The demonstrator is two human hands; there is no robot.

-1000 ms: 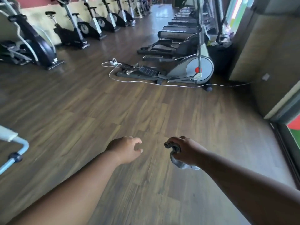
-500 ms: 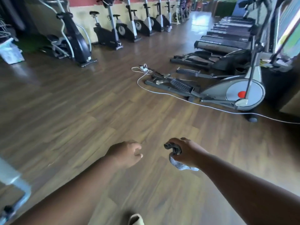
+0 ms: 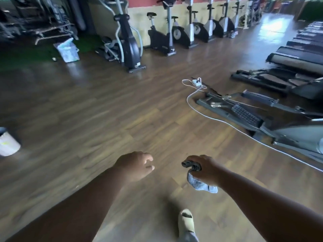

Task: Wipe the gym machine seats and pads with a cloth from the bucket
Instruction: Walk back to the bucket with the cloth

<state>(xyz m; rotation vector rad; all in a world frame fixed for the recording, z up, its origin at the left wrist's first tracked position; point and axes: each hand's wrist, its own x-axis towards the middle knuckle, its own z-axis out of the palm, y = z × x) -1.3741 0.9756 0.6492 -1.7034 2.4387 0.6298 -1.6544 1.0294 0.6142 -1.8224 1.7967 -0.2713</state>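
Observation:
My right hand is closed around a grey cloth, whose crumpled end hangs below the fist. My left hand hovers beside it, empty, with its fingers loosely curled and apart. Both hands are held out over the wooden floor. A white bucket stands at the far left edge, blurred and partly cut off. Exercise bikes with black seats line the far wall, well away from both hands.
An elliptical trainer lies close on the right, with a white cable and a power strip on the floor. Another elliptical and a white bag stand far left. Treadmills fill the far right. My sandalled foot is below.
The view has swung to the left: the machines have slid rightward, and the bucket and my foot have come into view. Both hands keep their pose, the cloth still in the right.

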